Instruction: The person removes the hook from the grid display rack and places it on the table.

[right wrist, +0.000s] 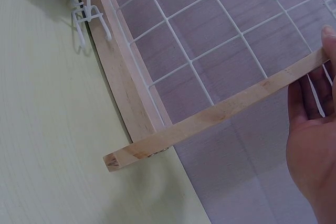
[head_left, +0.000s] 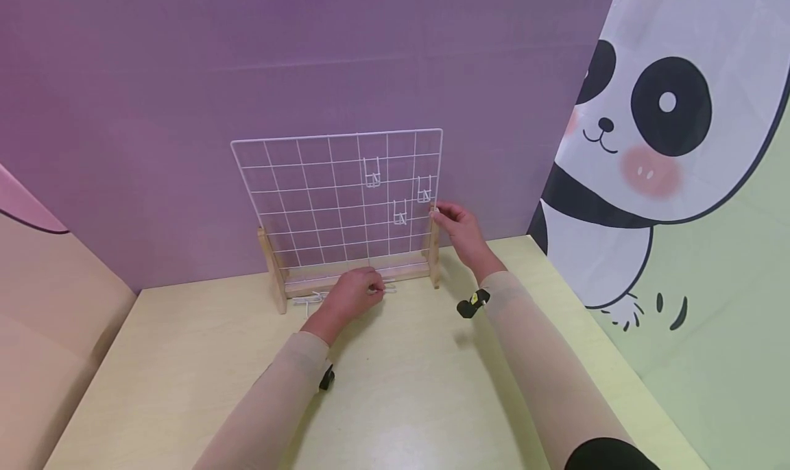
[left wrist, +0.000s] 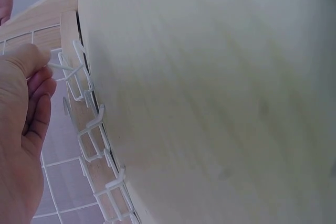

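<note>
A white wire grid panel [head_left: 336,135] stands in a wooden frame with a post at each side. Low in front of its base bar, my left hand [head_left: 354,293] pinches a white wire hook [right wrist: 88,11] between thumb and fingers. More such hooks [left wrist: 94,127] lie along the base bar, partly hidden by that hand in the head view. My right hand [head_left: 467,237] grips the top of the right wooden post [right wrist: 215,114], thumb on one side and fingers behind. Three hooks hang on the grid's right half, one of them a hook [head_left: 373,180] near the top.
The rack stands near the back of a pale wooden table [head_left: 395,401], close to a purple backdrop [head_left: 321,51]. A panda-print panel [head_left: 617,250] rises along the right side. The left wooden post [head_left: 273,271] stands apart from both hands.
</note>
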Motion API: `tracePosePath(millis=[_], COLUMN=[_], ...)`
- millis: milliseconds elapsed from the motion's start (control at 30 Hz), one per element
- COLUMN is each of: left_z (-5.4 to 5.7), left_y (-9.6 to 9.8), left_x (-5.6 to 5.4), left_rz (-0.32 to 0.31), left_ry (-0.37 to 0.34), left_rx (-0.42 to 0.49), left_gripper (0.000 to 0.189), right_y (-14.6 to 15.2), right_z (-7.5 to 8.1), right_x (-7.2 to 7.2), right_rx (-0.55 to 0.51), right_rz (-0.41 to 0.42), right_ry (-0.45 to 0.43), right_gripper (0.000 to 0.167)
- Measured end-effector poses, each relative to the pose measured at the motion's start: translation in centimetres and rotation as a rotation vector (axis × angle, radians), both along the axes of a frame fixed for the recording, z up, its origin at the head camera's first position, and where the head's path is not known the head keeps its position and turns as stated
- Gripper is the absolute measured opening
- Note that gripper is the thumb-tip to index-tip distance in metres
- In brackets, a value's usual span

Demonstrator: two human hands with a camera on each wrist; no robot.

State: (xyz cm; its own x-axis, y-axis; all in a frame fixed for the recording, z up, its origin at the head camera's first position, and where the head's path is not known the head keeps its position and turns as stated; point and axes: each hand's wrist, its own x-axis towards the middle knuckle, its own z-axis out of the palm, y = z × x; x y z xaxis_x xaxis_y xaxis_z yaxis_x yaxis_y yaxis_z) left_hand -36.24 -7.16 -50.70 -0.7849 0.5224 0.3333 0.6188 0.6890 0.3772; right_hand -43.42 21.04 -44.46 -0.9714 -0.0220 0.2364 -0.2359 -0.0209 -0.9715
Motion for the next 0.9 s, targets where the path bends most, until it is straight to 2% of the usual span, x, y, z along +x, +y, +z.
tracePosePath(millis=[533, 900], left_z=[-0.01, 0.09], left_y=[0.05, 0.12], left_x=[0.12, 0.22], left_rz=[0.017, 0.008], left_ry=[-0.095, -0.13], left_rx=[-0.025, -0.039], left_gripper=[0.004, 0.008], right_y=[0.02, 0.01], right_z=[0.15, 0.08], right_x=[0.23, 0.12], right_rx=[0.023, 0.008], right_rz=[0.003, 0.003], right_ry=[-0.005, 0.004], right_gripper=[0.035, 0.034])
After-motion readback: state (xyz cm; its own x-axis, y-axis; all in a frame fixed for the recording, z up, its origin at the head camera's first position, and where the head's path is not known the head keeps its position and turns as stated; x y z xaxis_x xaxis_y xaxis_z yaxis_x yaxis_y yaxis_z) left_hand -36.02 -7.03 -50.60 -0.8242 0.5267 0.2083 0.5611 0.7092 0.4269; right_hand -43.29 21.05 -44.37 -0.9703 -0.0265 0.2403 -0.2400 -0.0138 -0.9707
